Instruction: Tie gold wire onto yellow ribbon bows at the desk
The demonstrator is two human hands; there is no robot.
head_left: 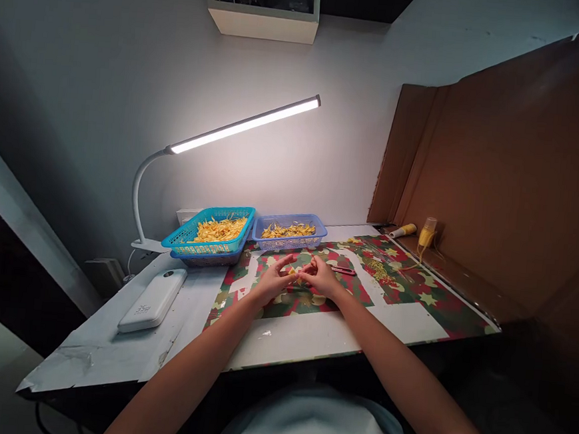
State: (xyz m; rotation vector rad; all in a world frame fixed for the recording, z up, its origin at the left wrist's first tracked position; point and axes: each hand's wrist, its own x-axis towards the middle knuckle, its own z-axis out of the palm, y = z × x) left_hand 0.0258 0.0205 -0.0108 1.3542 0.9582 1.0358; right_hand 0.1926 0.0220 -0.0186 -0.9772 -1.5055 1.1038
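**Two hands meet at one small yellow piece**

Your left hand (275,280) and right hand (319,277) bring their fingertips together at one yellow piece (292,271); too small to tell which fingers grip it. Just beside your right: one pink tool (344,271). Beyond: three baskets, a teal basket (207,246) stacked on a blue basket (210,259), a lilac basket (287,244) alongside. Yellow strips in two. One power bank (155,298), left, reads "35W".

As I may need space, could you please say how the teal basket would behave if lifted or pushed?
The teal basket is probably light, given its perforated walls. Its loose yellow pieces may spill if it tilts. Stacked on a blue basket, it might slide if pushed.
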